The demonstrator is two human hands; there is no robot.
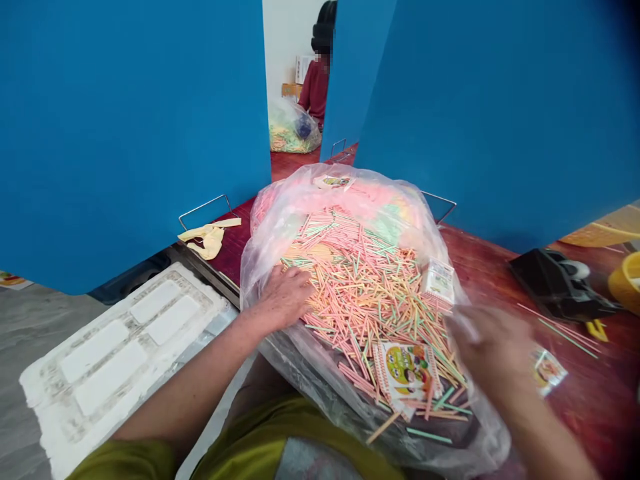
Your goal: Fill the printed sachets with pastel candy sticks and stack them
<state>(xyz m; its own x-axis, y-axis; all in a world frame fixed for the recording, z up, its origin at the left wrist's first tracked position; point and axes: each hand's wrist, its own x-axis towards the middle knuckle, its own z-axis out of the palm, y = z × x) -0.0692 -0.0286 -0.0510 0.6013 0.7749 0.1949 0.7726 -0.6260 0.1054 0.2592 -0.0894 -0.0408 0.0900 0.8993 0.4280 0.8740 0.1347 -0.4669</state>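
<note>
Pastel sticks [360,287] are heaped mid-frame, axes mixed, touched at left by the left hand [287,297], its fingers loosely curled. The right hand [493,340] is blurred beside their right edge, opening unclear; neither hold can be told.

Lettering on printed packet [406,371], small stack [440,281], loose label [550,369]: too blurred to read.
</note>
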